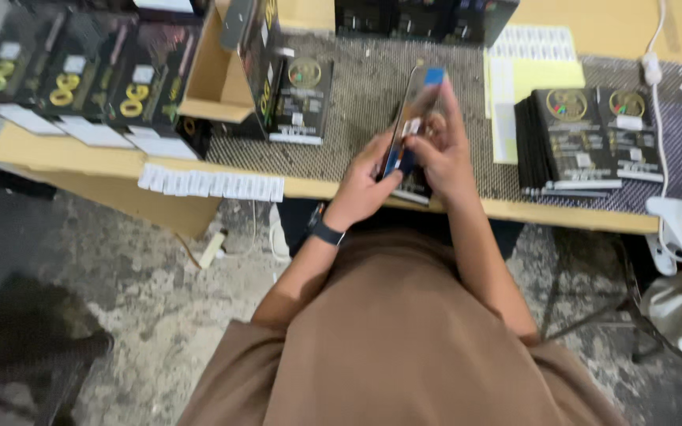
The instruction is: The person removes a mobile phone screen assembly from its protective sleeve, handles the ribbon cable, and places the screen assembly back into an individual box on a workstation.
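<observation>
Fingers of both hands close on a flat black box (414,118), held upright on edge above the near edge of the tabletop (104,162). From the head view, the left hand (366,185) grips its lower part from the side, a dark watch on that wrist, while the right hand (440,150) pinches the other face, thumb near a small white sticker on it. I judge the box light and fairly stiff, thin card with a glossy, perhaps slippery skin, best held by its long edges rather than the faces, which could dent. More of these boxes sit in a neat stack (586,142) toward the right edge, and one more (300,99) lies flat near the middle. An open carton (219,83) toward the far left shows a bare cardboard floor and one box standing at its right wall; what else it holds I cannot tell. Larger black packs (80,79) with yellow rings line the left corner. Strips of white labels (211,185) hang at the near edge, and a yellow sheet (530,79) lies beyond the hands.
</observation>
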